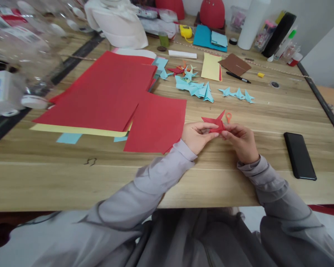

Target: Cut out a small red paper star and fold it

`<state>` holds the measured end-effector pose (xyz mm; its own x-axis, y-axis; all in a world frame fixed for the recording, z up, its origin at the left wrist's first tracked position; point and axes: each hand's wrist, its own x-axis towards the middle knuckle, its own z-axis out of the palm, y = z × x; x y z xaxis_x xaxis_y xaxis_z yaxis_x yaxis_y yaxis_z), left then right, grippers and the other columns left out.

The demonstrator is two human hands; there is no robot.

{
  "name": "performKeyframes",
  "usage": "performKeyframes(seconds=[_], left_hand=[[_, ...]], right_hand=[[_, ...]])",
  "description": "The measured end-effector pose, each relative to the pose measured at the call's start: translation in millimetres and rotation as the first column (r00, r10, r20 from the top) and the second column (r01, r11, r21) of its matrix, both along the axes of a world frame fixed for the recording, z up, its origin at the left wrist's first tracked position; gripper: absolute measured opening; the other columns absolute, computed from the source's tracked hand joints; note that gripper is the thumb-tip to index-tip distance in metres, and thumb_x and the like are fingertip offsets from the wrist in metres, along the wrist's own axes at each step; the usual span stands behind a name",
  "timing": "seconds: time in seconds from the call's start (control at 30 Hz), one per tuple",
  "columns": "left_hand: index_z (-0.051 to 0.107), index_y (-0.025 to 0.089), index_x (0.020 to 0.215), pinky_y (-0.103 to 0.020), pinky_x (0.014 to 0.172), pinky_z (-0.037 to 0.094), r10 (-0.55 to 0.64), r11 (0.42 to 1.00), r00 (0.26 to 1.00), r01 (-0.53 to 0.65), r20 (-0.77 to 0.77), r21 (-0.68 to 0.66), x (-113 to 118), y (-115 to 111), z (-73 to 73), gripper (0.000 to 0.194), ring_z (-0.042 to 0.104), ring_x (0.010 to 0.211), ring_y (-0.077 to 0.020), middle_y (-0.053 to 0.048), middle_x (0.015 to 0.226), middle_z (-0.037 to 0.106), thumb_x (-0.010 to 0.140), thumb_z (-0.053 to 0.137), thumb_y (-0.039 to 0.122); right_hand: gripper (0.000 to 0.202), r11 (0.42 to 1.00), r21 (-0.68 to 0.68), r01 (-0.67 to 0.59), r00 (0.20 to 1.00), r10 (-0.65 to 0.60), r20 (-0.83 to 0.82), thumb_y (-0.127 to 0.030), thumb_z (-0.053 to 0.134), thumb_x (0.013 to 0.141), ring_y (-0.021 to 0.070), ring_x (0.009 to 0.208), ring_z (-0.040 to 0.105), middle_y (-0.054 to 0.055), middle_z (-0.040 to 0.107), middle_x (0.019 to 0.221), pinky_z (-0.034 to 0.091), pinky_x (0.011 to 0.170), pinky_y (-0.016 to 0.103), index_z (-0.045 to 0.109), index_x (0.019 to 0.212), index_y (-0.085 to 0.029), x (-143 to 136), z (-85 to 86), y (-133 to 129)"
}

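Both of my hands meet over the wooden table (72, 178) and pinch a folded red paper figure (215, 121) with pointed tips. My left hand (196, 136) grips its left side with thumb and fingers. From the right, my right hand (241, 140) holds the figure's other side. An orange scissor handle (228, 117) lies just behind the figure. A red paper sheet (157, 124) lies flat right beside my left hand. Grey sleeves cover both of my arms.
A stack of large red sheets (105, 89) over yellow paper lies at the left. Several folded light-blue figures (206, 91) sit further back, with a black pen (238, 77), brown card (235, 63) and yellow paper (210, 66). A black phone (300, 155) lies at the right.
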<state>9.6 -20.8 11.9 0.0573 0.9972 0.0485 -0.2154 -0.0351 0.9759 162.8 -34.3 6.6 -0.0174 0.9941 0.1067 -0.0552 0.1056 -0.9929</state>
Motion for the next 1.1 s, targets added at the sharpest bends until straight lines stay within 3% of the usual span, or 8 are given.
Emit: performKeyframes(seconds=[0.27, 0.57, 0.83, 1.1], left_hand=[[0.073, 0.014, 0.071, -0.030, 0.063, 0.055, 0.014, 1.000, 0.999, -0.013, -0.047, 0.022, 0.0, 0.1, 0.0, 0.023, 0.065, 0.060, -0.0149, -0.005, 0.068, 0.073, 0.051, 0.082, 0.023], [0.072, 0.016, 0.070, -0.031, 0.066, 0.056, 0.015, 1.000, 0.999, -0.014, -0.036, 0.018, 1.1, -0.5, 0.6, 0.024, 0.067, 0.066, -0.0166, -0.006, 0.072, 0.074, 0.050, 0.082, 0.024], [0.074, 0.017, 0.068, -0.023, 0.046, 0.041, 0.030, 0.996, 0.992, -0.019, -0.123, 0.085, 0.3, 0.5, -2.2, 0.013, 0.046, 0.045, -0.0070, 0.001, 0.052, 0.063, 0.055, 0.079, 0.019], [0.075, 0.016, 0.072, -0.026, 0.052, 0.043, 0.044, 0.997, 0.985, -0.032, -0.167, 0.070, 0.3, -2.0, -0.9, 0.014, 0.050, 0.049, -0.0093, -0.001, 0.057, 0.065, 0.059, 0.078, 0.021]], right_hand=[[0.024, 1.000, 0.012, 0.016, 0.999, -0.017, 0.031, -0.039, 0.079, 0.063, 0.0118, 0.061, 0.062, -0.001, 0.069, 0.066, 0.053, 0.064, 0.029, 0.070, 0.077, -0.021, 0.1, 3.5, 0.0], [0.025, 0.999, 0.024, -0.025, 0.995, 0.023, 0.095, -0.041, 0.078, 0.065, 0.0127, 0.063, 0.063, 0.000, 0.070, 0.069, 0.054, 0.066, 0.029, 0.070, 0.078, -0.021, 2.1, 1.2, 0.5], [0.025, 0.999, 0.047, -0.020, 0.994, 0.015, 0.111, -0.042, 0.076, 0.067, 0.0124, 0.062, 0.062, 0.000, 0.069, 0.067, 0.053, 0.066, 0.029, 0.070, 0.079, -0.021, 2.5, 4.2, 0.3], [0.029, 0.998, 0.049, -0.025, 0.990, 0.018, 0.138, -0.046, 0.074, 0.068, 0.0132, 0.063, 0.062, 0.000, 0.069, 0.067, 0.053, 0.066, 0.030, 0.070, 0.080, -0.020, 2.6, 3.5, 0.5]])
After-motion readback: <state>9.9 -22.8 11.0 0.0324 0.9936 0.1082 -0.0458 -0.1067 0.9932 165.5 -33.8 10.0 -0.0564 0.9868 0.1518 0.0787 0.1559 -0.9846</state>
